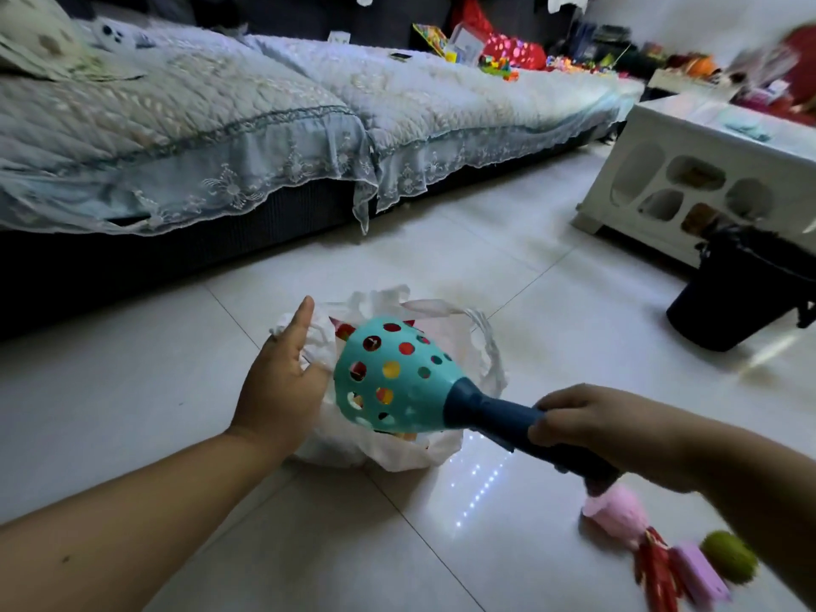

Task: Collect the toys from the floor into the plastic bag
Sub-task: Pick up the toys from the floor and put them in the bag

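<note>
A white plastic bag (441, 448) sits on the tiled floor in the middle, with coloured toys inside. My right hand (587, 421) grips the dark blue handle of a teal toy scoop (397, 377) with round holes, its cup held over the bag's mouth. At the bag's left rim, my left hand (282, 382) has its fingers on the plastic, the thumb up. A pink toy (618, 514), a red toy (658, 572), a purple block (702, 576) and a green spiky ball (728, 556) lie on the floor at the lower right.
A sofa with a pale blue lace cover (221, 139) runs along the left and back, with toys piled at its far end (499, 50). A white low table (706, 170) stands at the right, a dark bin (742, 289) in front of it.
</note>
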